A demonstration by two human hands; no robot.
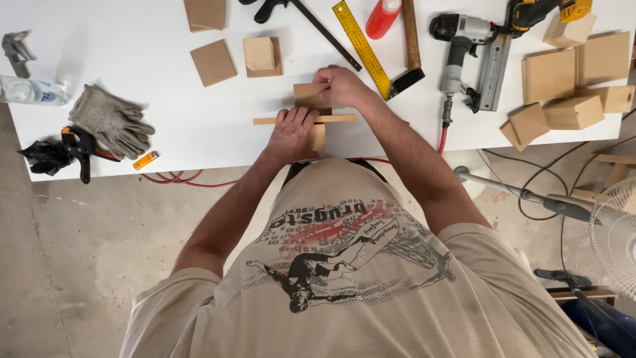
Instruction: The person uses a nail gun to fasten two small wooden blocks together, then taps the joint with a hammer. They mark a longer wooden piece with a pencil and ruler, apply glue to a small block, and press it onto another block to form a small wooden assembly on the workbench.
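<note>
A thin pale wood strip (338,119) lies flat, running three to nine o'clock. A brown square board (309,95) sits at its twelve o'clock, a paler block (318,138) at six.

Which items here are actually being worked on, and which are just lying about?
In hand: left hand, right hand, thin strip, small boards.
Lying about: gloves, nail gun, ruler, clamp, loose blocks, red bottle.
</note>
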